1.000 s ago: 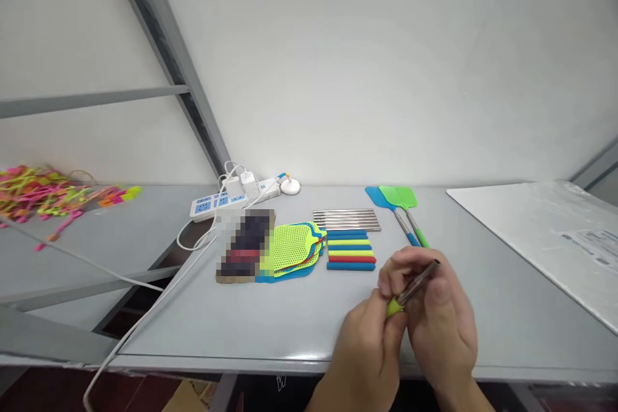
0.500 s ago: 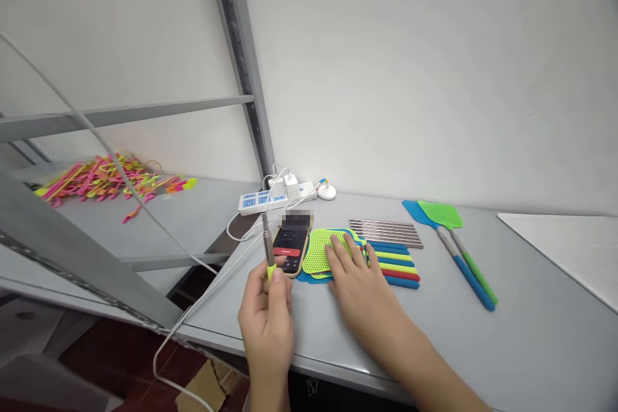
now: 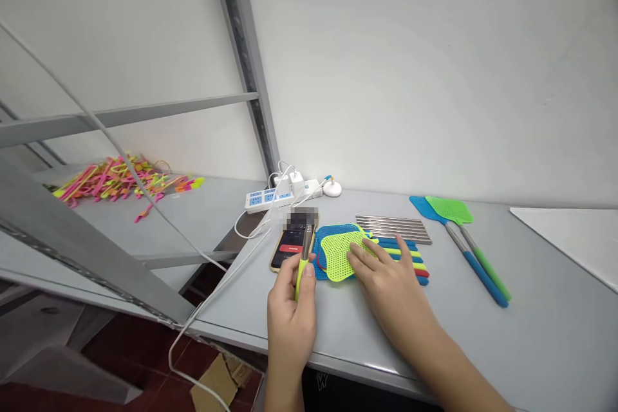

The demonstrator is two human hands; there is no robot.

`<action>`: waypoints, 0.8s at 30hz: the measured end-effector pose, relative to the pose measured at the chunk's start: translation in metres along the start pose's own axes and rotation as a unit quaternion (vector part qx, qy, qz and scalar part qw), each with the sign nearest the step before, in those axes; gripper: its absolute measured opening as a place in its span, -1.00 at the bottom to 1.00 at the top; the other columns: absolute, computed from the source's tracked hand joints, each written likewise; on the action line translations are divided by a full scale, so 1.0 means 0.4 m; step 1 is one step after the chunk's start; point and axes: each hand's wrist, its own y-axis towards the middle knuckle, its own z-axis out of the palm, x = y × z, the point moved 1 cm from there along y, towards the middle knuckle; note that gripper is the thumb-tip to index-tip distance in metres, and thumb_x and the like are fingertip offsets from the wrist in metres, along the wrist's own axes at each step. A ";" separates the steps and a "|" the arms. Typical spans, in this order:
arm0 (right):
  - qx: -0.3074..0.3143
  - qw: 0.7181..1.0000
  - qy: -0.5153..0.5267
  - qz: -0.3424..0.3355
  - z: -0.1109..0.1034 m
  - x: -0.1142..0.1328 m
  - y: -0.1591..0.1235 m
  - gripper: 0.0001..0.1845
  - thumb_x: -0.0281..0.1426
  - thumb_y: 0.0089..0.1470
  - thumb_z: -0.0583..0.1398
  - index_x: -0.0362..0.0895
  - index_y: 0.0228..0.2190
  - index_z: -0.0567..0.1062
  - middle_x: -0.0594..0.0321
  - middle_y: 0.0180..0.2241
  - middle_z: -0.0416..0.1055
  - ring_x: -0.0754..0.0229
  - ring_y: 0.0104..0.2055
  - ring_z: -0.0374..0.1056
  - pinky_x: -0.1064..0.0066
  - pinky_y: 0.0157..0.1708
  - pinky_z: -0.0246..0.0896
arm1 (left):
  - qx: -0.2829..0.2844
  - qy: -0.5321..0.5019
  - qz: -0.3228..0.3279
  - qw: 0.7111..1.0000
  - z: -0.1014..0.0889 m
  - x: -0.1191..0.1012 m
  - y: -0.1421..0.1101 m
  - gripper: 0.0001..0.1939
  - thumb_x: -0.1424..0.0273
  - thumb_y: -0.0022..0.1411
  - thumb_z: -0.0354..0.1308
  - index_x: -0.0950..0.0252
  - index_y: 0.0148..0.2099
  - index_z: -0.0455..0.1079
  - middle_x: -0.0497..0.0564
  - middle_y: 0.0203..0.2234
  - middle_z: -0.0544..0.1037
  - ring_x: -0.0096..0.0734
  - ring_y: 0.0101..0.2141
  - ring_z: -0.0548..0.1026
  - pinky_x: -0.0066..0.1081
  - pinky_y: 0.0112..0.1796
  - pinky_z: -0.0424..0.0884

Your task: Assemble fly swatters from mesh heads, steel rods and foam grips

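Note:
My left hand (image 3: 292,299) is closed round the yellow-green grip of a metal rod (image 3: 307,241), which points up in front of the phone (image 3: 290,248). My right hand (image 3: 391,277) has its fingers over a yellow-green perforated fly swatter head (image 3: 338,257), its thumb hidden; the head seems pinched at its right side. Under it lie blue swatter heads (image 3: 321,235), with a red edge showing. Coloured handle grips (image 3: 420,266) stick out to the right of the hand, partly covered. Several metal rods (image 3: 393,229) lie side by side behind.
A blue fly swatter (image 3: 483,277) and a green one (image 3: 492,273) lie on the right. At the back stand a power strip (image 3: 261,199) with chargers and a white round device (image 3: 332,188). Cables hang by the grey shelf frame (image 3: 241,45). Pink and yellow pieces (image 3: 116,177) are heaped left.
The yellow-green head has shifted right and toward me under my right hand, baring more blue and a red edge. My left hand has moved right with the rod, now in front of the phone.

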 end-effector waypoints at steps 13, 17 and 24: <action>-0.488 0.526 0.441 0.539 -0.188 -0.259 -0.224 -0.83 -0.23 0.01 0.32 -0.04 -0.38 0.51 0.18 -0.26 0.49 0.19 -0.34 0.40 0.38 -0.50 0.25 | 0.175 0.182 0.060 0.966 0.049 -0.020 -0.004 -0.64 0.12 0.33 0.07 0.24 -0.02 0.48 0.05 -0.19 0.61 -0.22 -0.19 0.55 -0.42 -0.24 0.42; -0.511 0.469 0.509 0.510 -0.189 -0.246 -0.207 -0.68 -0.21 -0.02 0.33 -0.11 -0.24 0.50 0.22 -0.17 0.47 0.24 -0.33 0.39 0.49 -0.60 0.24 | 0.329 0.152 0.088 0.928 0.171 -0.082 -0.079 -0.71 0.19 0.37 0.02 0.17 -0.05 0.49 -0.02 -0.27 0.62 -0.30 -0.28 0.55 -0.45 -0.29 0.41; -0.500 0.583 0.410 0.492 -0.191 -0.214 -0.264 -0.58 -0.08 0.24 0.02 -0.03 0.01 0.36 0.19 -0.14 0.40 0.15 -0.22 0.41 0.38 -0.49 0.35 | 0.434 0.203 0.205 0.854 0.298 -0.094 -0.171 -0.73 0.30 0.42 -0.08 0.14 -0.04 0.45 -0.02 -0.31 0.62 -0.27 -0.34 0.54 -0.34 -0.24 0.40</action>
